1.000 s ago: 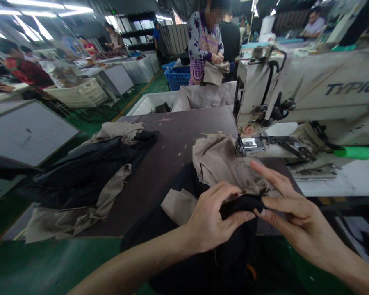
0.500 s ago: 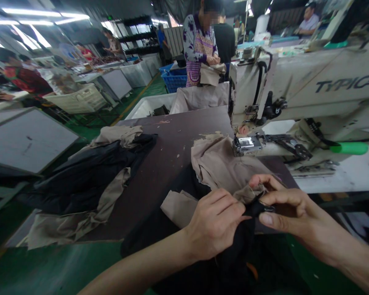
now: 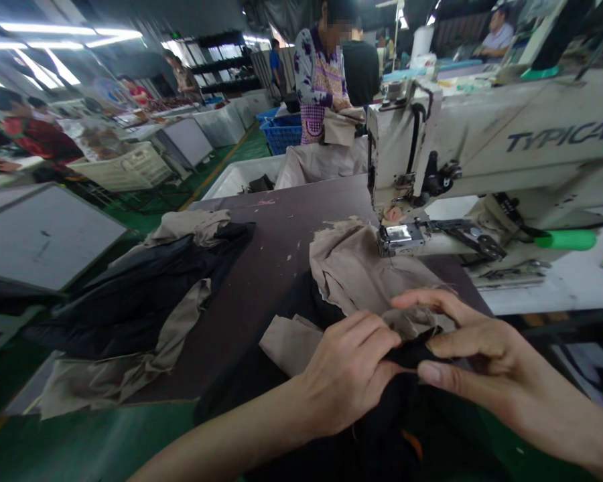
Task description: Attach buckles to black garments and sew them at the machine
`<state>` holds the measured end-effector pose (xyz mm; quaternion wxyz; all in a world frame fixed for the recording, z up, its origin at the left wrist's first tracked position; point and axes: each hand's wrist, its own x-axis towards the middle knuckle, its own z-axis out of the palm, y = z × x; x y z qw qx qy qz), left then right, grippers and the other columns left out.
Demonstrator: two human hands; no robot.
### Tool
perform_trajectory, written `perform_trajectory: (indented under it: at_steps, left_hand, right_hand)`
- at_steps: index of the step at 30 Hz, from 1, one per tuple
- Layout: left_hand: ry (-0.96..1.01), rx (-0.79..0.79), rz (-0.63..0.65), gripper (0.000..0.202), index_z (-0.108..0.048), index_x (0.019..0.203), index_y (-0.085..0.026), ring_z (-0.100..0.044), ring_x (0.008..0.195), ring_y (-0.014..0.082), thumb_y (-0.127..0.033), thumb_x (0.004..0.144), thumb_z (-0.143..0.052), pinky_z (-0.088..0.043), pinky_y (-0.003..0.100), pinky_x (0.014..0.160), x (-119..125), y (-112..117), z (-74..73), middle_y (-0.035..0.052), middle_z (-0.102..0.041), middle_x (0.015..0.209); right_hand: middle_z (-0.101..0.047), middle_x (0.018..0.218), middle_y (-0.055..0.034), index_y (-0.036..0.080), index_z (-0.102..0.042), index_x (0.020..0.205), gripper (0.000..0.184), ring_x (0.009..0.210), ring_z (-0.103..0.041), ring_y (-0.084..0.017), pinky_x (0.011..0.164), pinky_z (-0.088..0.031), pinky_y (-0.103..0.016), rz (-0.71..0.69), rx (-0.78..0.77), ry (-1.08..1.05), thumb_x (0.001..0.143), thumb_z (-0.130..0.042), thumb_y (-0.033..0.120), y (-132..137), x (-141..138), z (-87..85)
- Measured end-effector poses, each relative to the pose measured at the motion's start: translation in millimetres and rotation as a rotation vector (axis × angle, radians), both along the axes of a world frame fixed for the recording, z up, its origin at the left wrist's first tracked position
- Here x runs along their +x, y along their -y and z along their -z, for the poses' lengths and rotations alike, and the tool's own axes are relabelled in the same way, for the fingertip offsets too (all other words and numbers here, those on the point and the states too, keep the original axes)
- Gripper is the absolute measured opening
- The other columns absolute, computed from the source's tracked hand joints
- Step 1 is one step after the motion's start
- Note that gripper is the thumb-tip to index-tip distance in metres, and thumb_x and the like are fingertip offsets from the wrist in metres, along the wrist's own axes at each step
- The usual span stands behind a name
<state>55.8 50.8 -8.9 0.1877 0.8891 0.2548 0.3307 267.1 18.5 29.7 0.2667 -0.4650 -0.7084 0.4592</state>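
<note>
A black garment with beige fabric panels hangs over the near edge of the brown table. My left hand is closed on the garment's dark edge, knuckles up. Just to its right, my right hand pinches the same dark edge between thumb and fingers, with its forefinger against the bunched beige cloth. Beyond my hands stands a sewing machine, and its narrow arm bed lies close behind the beige panel. The fingertips of my left hand are partly hidden.
Another black and beige garment lies on the left of the brown table. Behind the table are a white bin and a blue basket. A person stands there handling beige cloth; several others work farther off.
My right hand has shifted slightly left along the garment, and its fingers have spread a little over the beige cloth. The left hand keeps its grip. The view has moved slightly.
</note>
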Motion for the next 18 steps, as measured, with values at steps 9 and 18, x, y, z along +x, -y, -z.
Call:
perform_trajectory:
  at_steps: [9,18]
  left_hand:
    - [-0.052,-0.099,0.032,0.027,-0.059,0.077,-0.013,-0.053,0.074,0.0146,-0.033,0.094,-0.055,-0.045,0.028,0.068,-1,-1,-5.9,0.0044,-0.060,0.075]
    - [0.009,-0.223,0.020,0.021,-0.059,0.076,-0.011,-0.051,0.074,0.0131,-0.026,0.092,-0.059,-0.039,0.026,0.067,0,-5,-23.7,0.0029,-0.057,0.074]
  right_hand:
    - [-0.053,0.128,-0.0034,0.019,-0.065,0.066,0.027,0.137,-0.033,-0.025,0.106,-0.035,-0.032,0.096,-0.072,-0.186,0.089,-0.067,0.032,1,1,22.4]
    - [-0.041,0.139,0.0005,0.027,-0.070,0.086,0.013,0.133,-0.037,-0.024,0.106,-0.037,-0.037,0.101,0.096,0.038,0.091,-0.062,0.036,4,6,13.7]
